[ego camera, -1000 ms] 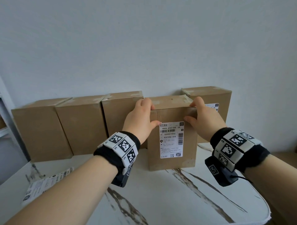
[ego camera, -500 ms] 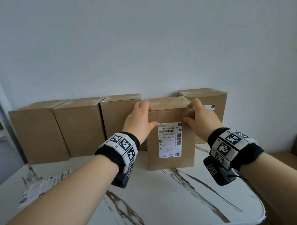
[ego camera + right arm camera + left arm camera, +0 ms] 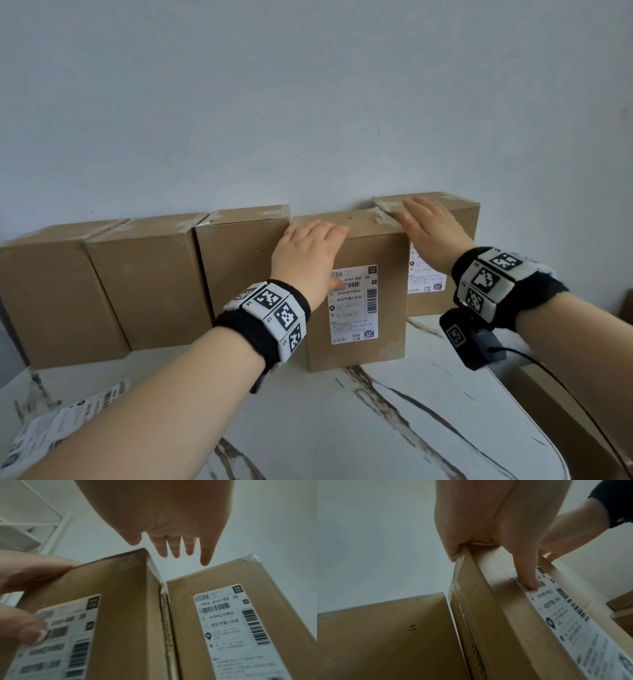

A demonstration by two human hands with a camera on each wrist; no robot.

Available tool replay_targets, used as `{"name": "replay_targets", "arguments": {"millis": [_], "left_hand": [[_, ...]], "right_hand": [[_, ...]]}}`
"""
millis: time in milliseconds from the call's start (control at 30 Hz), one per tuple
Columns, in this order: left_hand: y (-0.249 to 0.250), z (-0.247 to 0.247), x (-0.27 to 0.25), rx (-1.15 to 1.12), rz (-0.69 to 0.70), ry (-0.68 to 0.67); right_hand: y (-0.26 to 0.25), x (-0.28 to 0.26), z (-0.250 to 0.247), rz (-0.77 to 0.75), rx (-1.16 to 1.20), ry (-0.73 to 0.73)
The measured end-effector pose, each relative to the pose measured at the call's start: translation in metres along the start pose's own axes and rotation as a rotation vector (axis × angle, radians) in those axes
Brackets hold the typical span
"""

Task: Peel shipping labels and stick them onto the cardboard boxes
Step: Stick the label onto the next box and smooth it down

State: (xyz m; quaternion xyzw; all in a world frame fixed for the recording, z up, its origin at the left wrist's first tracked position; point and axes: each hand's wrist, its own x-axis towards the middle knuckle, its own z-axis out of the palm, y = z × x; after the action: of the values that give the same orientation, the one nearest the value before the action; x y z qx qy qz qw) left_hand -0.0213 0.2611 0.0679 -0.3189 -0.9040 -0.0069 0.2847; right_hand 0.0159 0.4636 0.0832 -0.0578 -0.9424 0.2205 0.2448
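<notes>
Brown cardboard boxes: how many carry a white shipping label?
2: the brown cardboard box under the left hand, and the rightmost one beside it. Hidden faces may carry more.

Row: three plain boxes (image 3: 150, 281), the labelled box (image 3: 387, 274) and the rightmost box (image 3: 462, 209), side by side on the table (image 3: 342, 428).
Left hand (image 3: 305, 253): laid over the labelled box's top left edge, thumb on its shipping label (image 3: 354, 305).
Right hand (image 3: 431, 229): fingers straight, above where the two right boxes meet.
Loose label sheet (image 3: 51, 425): flat at the table's near left.
</notes>
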Motion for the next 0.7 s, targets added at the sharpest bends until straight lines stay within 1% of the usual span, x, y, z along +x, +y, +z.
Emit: {"name": "replay_targets", "arguments": {"millis": [200, 400, 567, 700], "left_hand": [[-0.009, 0.011, 0.022, 0.041, -0.044, -0.037], [-0.014, 0.024, 0.051, 0.079, -0.065, -0.078], [-0.018, 0.027, 0.073, 0.142, -0.078, -0.120], [-0.020, 0.029, 0.080, 0.166, -0.089, -0.118]], "right_hand": [[0.018, 0.030, 0.004, 0.020, -0.061, -0.113], [0.029, 0.036, 0.019, -0.007, -0.158, 0.019], [0.034, 0.036, 0.035, -0.019, -0.178, 0.144], [0.036, 0.037, 0.043, -0.027, -0.202, 0.195]]}}
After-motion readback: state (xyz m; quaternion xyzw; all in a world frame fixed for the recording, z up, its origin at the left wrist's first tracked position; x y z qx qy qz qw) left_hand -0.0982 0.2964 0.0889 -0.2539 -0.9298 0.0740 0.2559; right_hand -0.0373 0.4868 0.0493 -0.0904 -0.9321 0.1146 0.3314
